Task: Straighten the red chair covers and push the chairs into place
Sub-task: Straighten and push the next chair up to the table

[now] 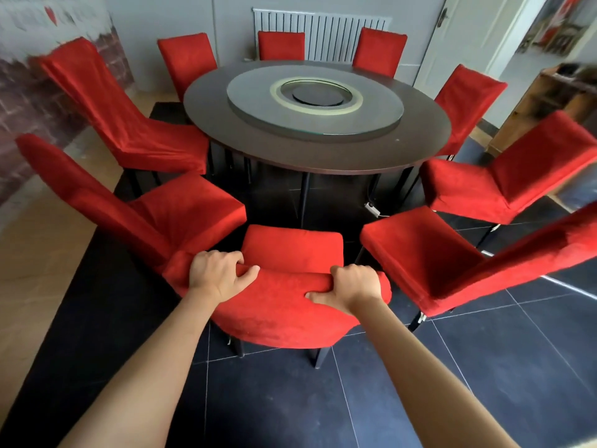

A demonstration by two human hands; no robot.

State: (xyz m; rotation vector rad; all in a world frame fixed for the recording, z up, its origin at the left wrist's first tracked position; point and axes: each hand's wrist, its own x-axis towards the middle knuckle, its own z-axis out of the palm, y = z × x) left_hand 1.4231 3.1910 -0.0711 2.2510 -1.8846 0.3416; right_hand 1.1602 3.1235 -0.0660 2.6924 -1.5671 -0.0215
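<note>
Head view: the nearest chair [284, 286], lower centre of the frame, stands back from the round table [323, 150], not yet pushed in; the far chairs at the top look tucked, while those at left and right sit pulled out. Left hand [216, 273] and right hand [352, 289] both grip its covered backrest top, fingers curled over, arms extended

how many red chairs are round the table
9: one gripped in front, two left, three far side, three right. None seem hidden.
</note>
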